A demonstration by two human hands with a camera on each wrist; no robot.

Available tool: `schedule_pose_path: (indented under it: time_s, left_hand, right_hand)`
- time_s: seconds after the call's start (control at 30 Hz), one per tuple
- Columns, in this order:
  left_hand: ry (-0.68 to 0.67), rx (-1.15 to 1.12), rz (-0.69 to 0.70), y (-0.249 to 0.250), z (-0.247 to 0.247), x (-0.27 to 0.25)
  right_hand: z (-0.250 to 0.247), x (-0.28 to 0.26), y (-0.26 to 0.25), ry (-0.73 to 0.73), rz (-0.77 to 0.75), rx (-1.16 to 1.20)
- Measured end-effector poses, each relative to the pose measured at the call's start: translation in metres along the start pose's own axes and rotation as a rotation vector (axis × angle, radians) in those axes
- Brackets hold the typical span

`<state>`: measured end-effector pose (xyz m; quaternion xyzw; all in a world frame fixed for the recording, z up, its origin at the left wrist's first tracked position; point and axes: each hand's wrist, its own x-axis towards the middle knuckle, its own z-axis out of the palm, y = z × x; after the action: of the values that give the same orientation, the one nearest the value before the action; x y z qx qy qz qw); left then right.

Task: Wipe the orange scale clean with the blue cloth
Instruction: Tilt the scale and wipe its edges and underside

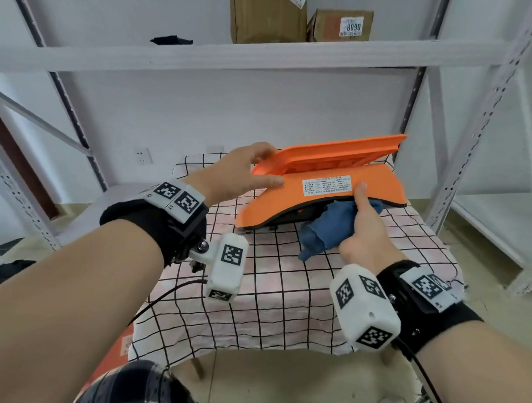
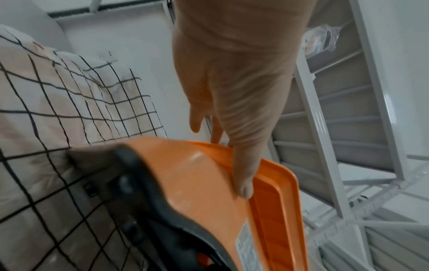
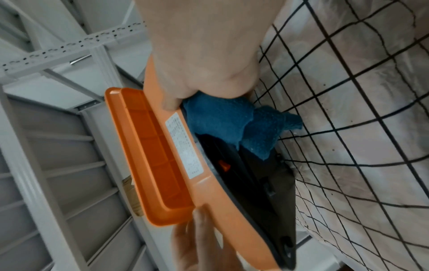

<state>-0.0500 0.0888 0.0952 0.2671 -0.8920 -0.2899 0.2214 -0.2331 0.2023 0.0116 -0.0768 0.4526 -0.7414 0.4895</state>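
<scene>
The orange scale stands tilted on the checked table, its black underside facing me and its orange pan on the far side. At the scale's left end my left hand grips it, thumb on the body and fingers over the pan's edge. My right hand holds the bunched blue cloth against the black underside. Its thumb rests on the orange side beside the white label.
The table's checked cover hangs over all edges. White metal shelving surrounds the table, with cardboard boxes on the upper shelf. An orange box sits on the floor at the lower left.
</scene>
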Motion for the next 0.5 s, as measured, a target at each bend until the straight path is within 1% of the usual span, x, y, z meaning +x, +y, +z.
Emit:
schedule_pose_path:
  time_s: [0.1,0.17,0.2,0.27,0.3,0.37,0.43,0.5]
  left_hand:
    - [0.093,0.107,0.091,0.004,0.003,-0.001]
    - [0.168,0.275,0.184,0.006,0.002,0.0]
    - [0.202,0.334,0.23,0.006,0.001,0.001]
    - [0.286,0.376,0.299,0.007,-0.003,0.006]
    - [0.334,0.386,0.312,0.008,-0.005,0.009]
    - [0.403,0.385,0.279,0.01,-0.007,0.015]
    - [0.423,0.395,0.225,0.012,-0.006,0.02]
    - [0.426,0.421,0.212,0.014,-0.002,0.023]
  right_hand:
    - [-0.004,0.007,0.003,-0.081,0.017,0.088]
    - [-0.002,0.013,0.002,-0.15,0.028,0.118]
    - [0.002,0.016,0.001,-0.169,0.042,0.114]
    - [0.014,0.023,-0.004,-0.155,0.036,0.079]
    - [0.022,0.03,-0.008,-0.125,0.013,0.029]
    - [0.034,0.042,-0.019,-0.04,-0.054,-0.083]
    - [0.04,0.052,-0.031,0.02,-0.102,-0.199]
    - [0.044,0.048,-0.042,0.026,-0.111,-0.313]
